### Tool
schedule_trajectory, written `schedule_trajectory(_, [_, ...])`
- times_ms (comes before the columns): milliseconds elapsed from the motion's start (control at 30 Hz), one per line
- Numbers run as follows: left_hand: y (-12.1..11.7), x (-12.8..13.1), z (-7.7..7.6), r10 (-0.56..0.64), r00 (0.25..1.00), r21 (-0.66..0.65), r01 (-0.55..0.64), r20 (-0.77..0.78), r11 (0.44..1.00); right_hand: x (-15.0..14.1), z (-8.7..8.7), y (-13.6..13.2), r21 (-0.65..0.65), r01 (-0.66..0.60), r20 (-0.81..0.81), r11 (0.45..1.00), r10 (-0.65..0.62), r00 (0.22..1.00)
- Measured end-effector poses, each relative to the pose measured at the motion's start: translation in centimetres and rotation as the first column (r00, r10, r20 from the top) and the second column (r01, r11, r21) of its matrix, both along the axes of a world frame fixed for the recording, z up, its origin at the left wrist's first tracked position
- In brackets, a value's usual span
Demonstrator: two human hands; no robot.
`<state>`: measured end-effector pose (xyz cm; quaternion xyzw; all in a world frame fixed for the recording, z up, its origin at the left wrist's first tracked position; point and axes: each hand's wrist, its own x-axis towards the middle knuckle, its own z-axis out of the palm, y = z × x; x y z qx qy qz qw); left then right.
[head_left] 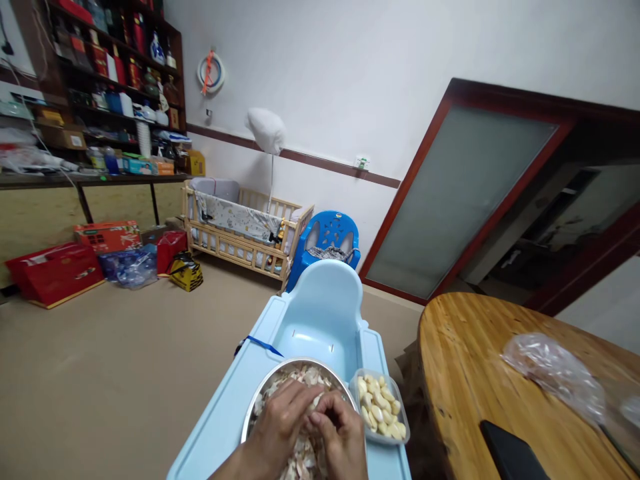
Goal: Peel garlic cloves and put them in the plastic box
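Both hands meet over a round metal bowl (249,408) heaped with papery garlic skins (304,460). My left hand (283,417) is closed, its fingers bent inward against a pale garlic clove (316,401). Thumb and forefinger of my right hand (344,430) pinch at the same clove, which the fingers mostly hide. Just right of the bowl, a clear plastic container (384,439) holds several peeled garlic cloves (379,405). Bowl and container rest on the tray of a light blue child's high chair (325,300).
At right stands a wooden table (465,360) bearing a clear plastic bag (555,373) and a black phone (513,453). Beyond the high chair are a blue child seat (330,230) and a wooden crib (240,227). Red gift bags (57,270) sit on the floor at left.
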<state>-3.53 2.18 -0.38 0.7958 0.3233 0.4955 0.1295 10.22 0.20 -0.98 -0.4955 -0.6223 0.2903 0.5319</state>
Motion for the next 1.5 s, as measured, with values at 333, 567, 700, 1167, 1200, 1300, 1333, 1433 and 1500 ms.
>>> schedule_trajectory(333, [0.0,-0.1,0.2,0.013,0.992,-0.404,0.039,0.125,0.914,-0.1,0.5,0.0,-0.01,0.032,0.071,0.999,-0.031,0.997])
schedule_trajectory(567, [0.2,-0.4,1.1,0.108,0.914,-0.633,0.182,0.391,0.752,0.4,0.3,0.2,0.004,0.021,0.151,1.0,-0.021,0.988])
schedule_trajectory(700, [0.3,-0.3,1.5,0.182,0.813,-0.686,0.321,0.553,0.653,0.3,0.4,0.2,0.076,0.007,0.184,0.997,-0.021,0.983])
schedule_trajectory(1167, [-0.1,-0.1,0.1,0.194,0.862,-0.603,0.151,0.468,0.783,0.2,0.7,0.3,0.15,0.025,0.219,0.988,-0.058,0.974])
schedule_trajectory(1200, [-0.1,0.0,0.1,0.195,0.864,-0.589,0.137,0.464,0.797,0.1,0.7,0.3,0.152,0.024,0.219,0.988,-0.057,0.974])
schedule_trajectory(1300, [-0.2,0.1,0.3,0.2,0.865,-0.556,0.105,0.46,0.825,0.2,0.8,0.3,0.161,0.009,0.23,0.987,-0.046,0.972])
schedule_trajectory(1333, [-0.2,0.2,0.3,0.204,0.864,-0.552,0.099,0.46,0.828,0.2,0.8,0.3,0.161,0.002,0.238,0.987,-0.041,0.97])
schedule_trajectory(1433, [-0.3,0.5,0.5,0.223,0.851,-0.573,0.107,0.475,0.813,0.3,1.0,0.2,0.166,-0.015,0.276,0.986,-0.032,0.961])
schedule_trajectory(1500, [-0.4,0.7,0.6,0.249,0.826,-0.607,0.136,0.506,0.783,0.4,1.1,0.0,0.188,-0.032,0.303,0.982,-0.027,0.953])
